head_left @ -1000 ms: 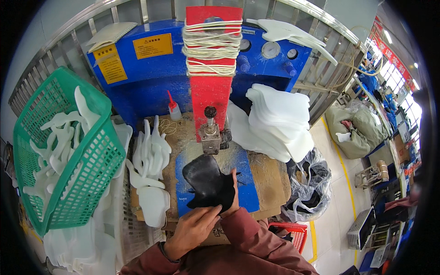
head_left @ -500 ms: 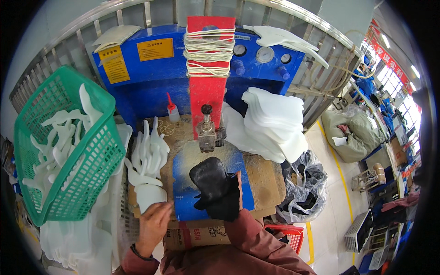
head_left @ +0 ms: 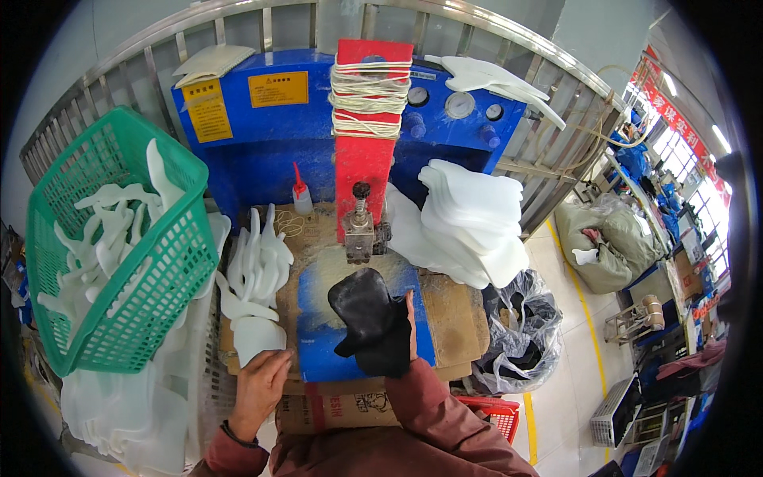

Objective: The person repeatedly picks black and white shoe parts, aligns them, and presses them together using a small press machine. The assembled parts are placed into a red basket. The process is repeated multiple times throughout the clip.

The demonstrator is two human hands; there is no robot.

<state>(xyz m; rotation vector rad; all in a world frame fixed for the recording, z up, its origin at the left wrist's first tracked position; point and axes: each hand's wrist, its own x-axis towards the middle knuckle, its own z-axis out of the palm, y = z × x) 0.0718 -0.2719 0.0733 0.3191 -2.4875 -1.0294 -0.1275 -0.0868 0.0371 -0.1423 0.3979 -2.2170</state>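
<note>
A blue machine (head_left: 278, 123) stands at the back, with a green basket (head_left: 179, 258) of white pieces to its left. A stack of white sheets (head_left: 469, 219) sits right of a blue board (head_left: 318, 354). Over the board is a black piece (head_left: 366, 318), held along its right edge by the right hand (head_left: 412, 334). The left hand (head_left: 258, 389) reaches a white pad (head_left: 258, 336), but I can't tell whether its fingers grip it.

Your bare left hand (head_left: 259, 391) has come off the curved, black, leather-like piece (head_left: 364, 306) over the flat blue rectangular board (head_left: 318, 356) and is now left of that board, beside a rounded white panel (head_left: 256, 335).
</note>
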